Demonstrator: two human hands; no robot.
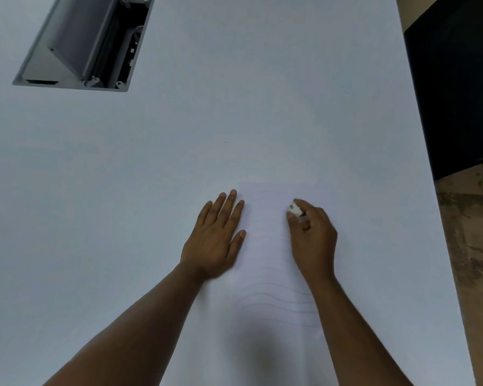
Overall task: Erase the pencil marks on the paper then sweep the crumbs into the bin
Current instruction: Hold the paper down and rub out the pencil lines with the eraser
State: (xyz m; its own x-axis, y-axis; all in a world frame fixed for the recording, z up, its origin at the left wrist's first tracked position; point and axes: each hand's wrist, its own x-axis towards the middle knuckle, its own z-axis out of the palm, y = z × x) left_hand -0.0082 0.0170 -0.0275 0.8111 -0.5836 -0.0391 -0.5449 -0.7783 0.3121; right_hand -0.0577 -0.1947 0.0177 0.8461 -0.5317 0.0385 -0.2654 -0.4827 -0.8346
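Paper (265,246) flat on white worktop (123,190), faint wavy pencil lines (273,298) at its near end. Left hand (216,235) flat, fingers straight, on paper's left edge. Right hand (313,232) pinches white eraser (294,208) against paper's far-right part.

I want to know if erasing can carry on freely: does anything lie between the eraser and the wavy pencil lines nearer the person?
Nothing visible does: bare paper lies between the eraser in the right hand and the pencil lines.
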